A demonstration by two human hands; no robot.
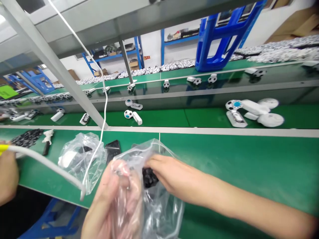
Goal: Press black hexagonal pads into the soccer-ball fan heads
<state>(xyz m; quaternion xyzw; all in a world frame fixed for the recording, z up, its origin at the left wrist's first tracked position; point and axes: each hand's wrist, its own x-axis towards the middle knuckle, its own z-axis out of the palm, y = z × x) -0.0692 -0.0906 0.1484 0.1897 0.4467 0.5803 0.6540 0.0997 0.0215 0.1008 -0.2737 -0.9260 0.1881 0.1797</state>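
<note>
A clear plastic bag (159, 212) hangs over the green table's front edge, held up near the middle of the view. My left hand (119, 199) is closed on its left side, the film lying over the fingers. From the right, my right hand (164, 172) reaches into the bag's mouth, its fingers curled at some black parts (149, 177) inside. The fingertips are partly hidden by the parts and blurred film, so I cannot make out whether they grip any.
Another clear bag (84, 156) and a black object (113, 150) lie left of my hands. A white cable (106, 96) hangs down across the left. A person's hand (7, 176) is at the left edge. White football-patterned pieces (128, 114) sit on the green belt (169, 119) behind.
</note>
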